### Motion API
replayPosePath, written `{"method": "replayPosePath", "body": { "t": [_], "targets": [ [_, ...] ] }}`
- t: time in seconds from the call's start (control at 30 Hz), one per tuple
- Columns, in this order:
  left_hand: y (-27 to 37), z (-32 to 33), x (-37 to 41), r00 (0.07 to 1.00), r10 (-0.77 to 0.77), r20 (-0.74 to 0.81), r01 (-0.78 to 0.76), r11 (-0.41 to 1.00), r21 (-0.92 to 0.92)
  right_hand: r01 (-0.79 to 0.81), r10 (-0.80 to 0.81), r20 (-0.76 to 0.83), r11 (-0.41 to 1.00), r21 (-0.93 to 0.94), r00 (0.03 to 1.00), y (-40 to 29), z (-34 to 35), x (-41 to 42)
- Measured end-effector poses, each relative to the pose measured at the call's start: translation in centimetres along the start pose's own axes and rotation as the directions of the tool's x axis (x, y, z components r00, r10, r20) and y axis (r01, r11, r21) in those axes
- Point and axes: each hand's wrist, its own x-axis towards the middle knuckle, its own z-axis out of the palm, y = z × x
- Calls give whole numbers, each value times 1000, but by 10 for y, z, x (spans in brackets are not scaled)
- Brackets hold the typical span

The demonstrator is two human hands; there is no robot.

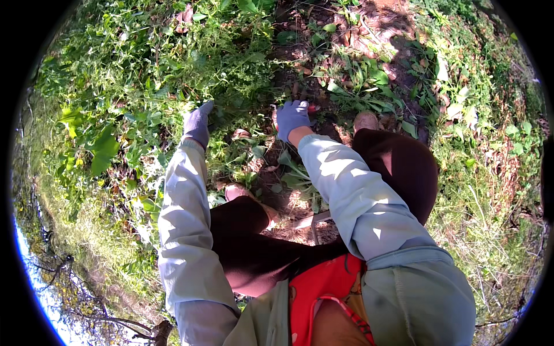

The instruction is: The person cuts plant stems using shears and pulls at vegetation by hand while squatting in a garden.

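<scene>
My left hand, in a grey-purple glove, reaches into leafy green weeds at the left of centre; leaves cover its fingertips, so I cannot tell what it touches. A similar glove is on my right hand, which is low over dark soil right of those weeds, its fingers bent. Something red shows beside its fingers, partly hidden, perhaps a tool's handle. Whether that hand grips it is unclear. Broad-leaved green plants lie on the ground beyond my right hand.
My shoes stand on either side of a soil strip with dry leaves. A metal-framed piece, possibly a low stool, shows between my legs. Dense weeds grow at the left, grass and fallen leaves at the right. A bare tree branch is at the lower left.
</scene>
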Motion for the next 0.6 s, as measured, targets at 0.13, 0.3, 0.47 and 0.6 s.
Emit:
{"method": "replayPosePath", "body": {
  "t": [0.13,0.3,0.47,0.6],
  "targets": [
    [-17,-14,2,998,19,-67,-26,995,-93,27,-27,-2,998,-54,1000,-20,7,9],
    [19,-9,-12,979,-188,-81,146,916,-373,-44,47,-49,997,69,998,-5,23,6],
    [25,-10,-12,955,-274,-115,211,899,-384,0,9,-157,998,58,988,25,42,-14],
    [26,-9,-11,954,-265,-141,188,894,-406,59,-59,-205,998,-10,977,36,51,-18]
  ]
}}
